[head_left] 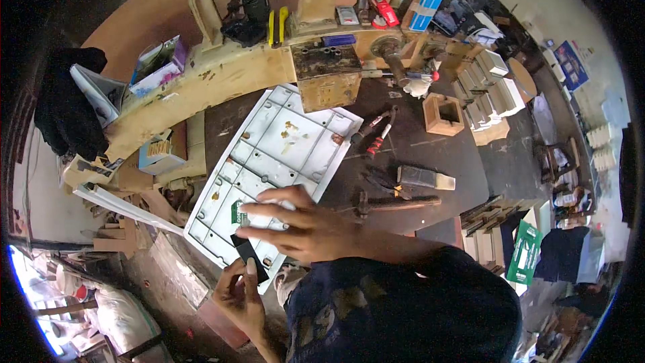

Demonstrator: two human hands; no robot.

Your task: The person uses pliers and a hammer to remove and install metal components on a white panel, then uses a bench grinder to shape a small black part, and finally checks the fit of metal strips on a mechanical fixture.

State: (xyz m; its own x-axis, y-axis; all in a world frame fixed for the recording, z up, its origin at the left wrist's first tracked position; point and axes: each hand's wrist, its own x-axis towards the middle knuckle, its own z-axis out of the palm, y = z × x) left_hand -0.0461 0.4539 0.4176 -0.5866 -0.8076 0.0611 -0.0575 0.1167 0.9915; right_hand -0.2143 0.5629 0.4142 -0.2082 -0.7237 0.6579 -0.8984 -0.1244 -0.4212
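Note:
My left hand (242,296) is at the near corner of a white ribbed panel (295,104). Its thumb and fingers pinch a flat black piece (251,263). Over the panel reaches my right hand (292,225), fingers stretched to the left and slightly blurred. At its fingertips is a small green-and-white container (237,213), which the fingers seem to grip; they partly cover it. The container is just above the far end of the black piece. Yellowish smears mark the panel's middle.
A worn block (327,84) rests on the panel's far edge. Right of it lie red-handled pincers (381,133), a hammer (403,203), a brush-like block (425,177) and a wooden box (443,115). White pieces (494,87) are stacked farther right. A wooden beam (201,84) crosses behind.

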